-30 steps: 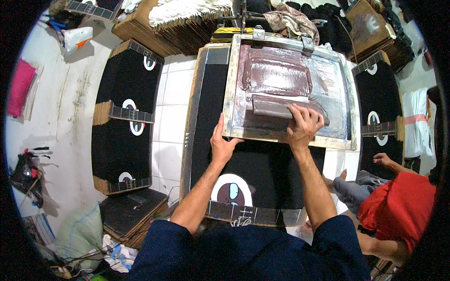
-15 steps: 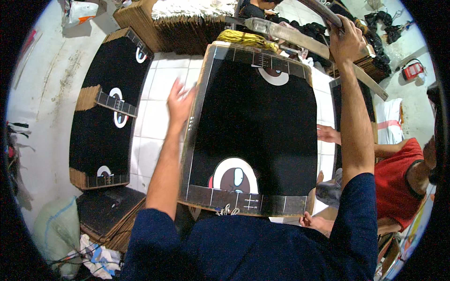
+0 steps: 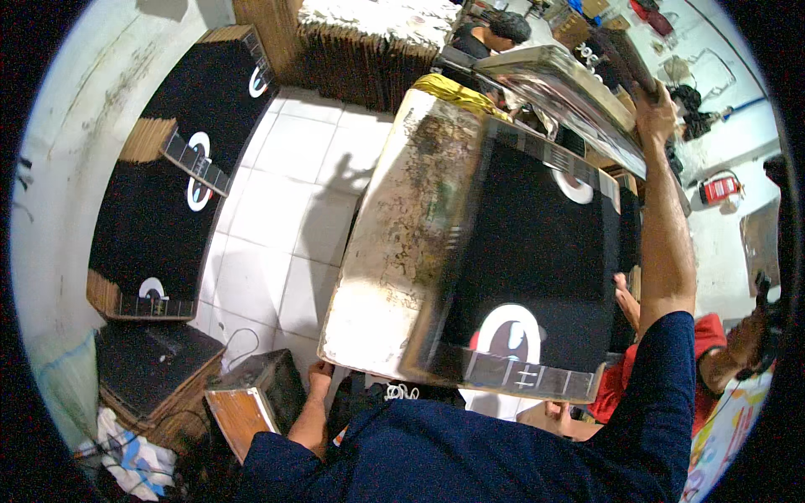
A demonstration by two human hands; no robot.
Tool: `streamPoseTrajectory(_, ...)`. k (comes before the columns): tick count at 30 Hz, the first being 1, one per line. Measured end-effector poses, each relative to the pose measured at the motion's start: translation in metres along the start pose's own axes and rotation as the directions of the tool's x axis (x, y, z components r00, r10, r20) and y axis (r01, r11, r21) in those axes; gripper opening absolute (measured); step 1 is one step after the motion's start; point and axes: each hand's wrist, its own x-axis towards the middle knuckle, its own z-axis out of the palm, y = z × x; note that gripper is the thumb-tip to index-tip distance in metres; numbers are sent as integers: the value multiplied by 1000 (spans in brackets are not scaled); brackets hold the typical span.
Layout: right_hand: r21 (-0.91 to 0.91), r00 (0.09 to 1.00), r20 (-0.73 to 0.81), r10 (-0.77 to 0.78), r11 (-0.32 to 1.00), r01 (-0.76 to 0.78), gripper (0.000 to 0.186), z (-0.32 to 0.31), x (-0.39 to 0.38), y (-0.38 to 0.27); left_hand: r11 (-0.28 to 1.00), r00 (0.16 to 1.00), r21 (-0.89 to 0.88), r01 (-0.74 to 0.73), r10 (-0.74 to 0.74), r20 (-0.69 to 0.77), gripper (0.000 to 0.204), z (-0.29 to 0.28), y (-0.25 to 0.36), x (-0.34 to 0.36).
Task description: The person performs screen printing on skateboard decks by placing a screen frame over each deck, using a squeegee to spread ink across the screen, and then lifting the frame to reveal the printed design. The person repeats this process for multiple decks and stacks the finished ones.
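Note:
A black panel [image 3: 537, 243] with white cartoon eyes and grey ruled strips at both ends lies partly across a stained white table [image 3: 377, 243], overhanging its right side. Reaching up at the far right, my right hand [image 3: 656, 117] is closed around the end of a dark bar [image 3: 627, 63]. Beside that bar, a large framed screen [image 3: 562, 88] stands tilted. My left hand [image 3: 319, 379] is low at the table's near-left corner, its fingers mostly hidden by the edge. A co-worker's hands [image 3: 625, 298] are at the panel's right side and near-right corner.
Stacked black panels [image 3: 151, 226] with the same eyes line the left wall. Beyond the table stand tall stacks of boards [image 3: 352, 67] and a yellow bundle [image 3: 453, 88]. A wooden box [image 3: 243, 402] sits near my left arm. Another person [image 3: 503, 29] is at the back.
The black panel has slid right, uncovering the table's left part. My left hand has dropped from beside the panel to the near-left corner. My right hand still grips the bar.

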Motion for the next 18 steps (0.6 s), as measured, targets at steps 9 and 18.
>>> streamPoseTrajectory(9,83,999,37,2,997,-5,54,17,20,25,957,922,287,45,71,-381,28,-8,20,-25)
streamPoseTrajectory(18,89,999,23,39,995,-40,53,16,14,20,963,848,183,-200,263,-459,26,-83,63,-11)
